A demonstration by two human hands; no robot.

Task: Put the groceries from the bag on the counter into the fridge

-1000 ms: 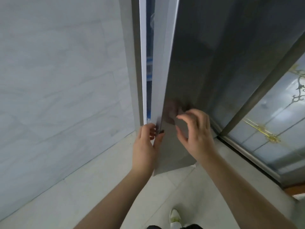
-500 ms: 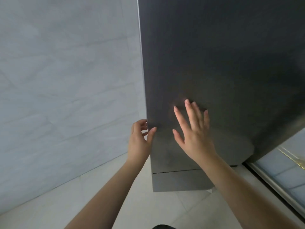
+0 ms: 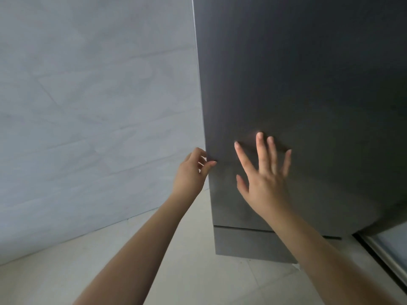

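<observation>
— Since a second ago the fridge door (image 3: 297, 95) has swung from ajar, with a strip of the inside showing, to flat against the cabinet. My right hand (image 3: 265, 183) went from half-curled near the panel to spread wide with fingertips on it.

— And your left?

— My left hand (image 3: 191, 172) sits at the door's left edge, thumb on the front face, the other fingers loosely bent around the corner toward the wall (image 3: 88, 117). I can't tell whether they still pinch the edge or only touch it. It holds nothing else.

— Where are the groceries?

— Not in view. No bag, no counter; only the grey door, the lower panel (image 3: 248, 243) beneath it, the floor (image 3: 198, 271) near me and a glass door frame (image 3: 387, 254) at the far right. So I can't judge how much of the bag is emptied.

— What could go wrong?

— If items remain, I've shut the fridge too soon and must pull it open again. My left fingertips lie right at the seam, so a firm push from my right palm could nip them. And a soft push may leave the seal unseated, letting the door drift open.
</observation>
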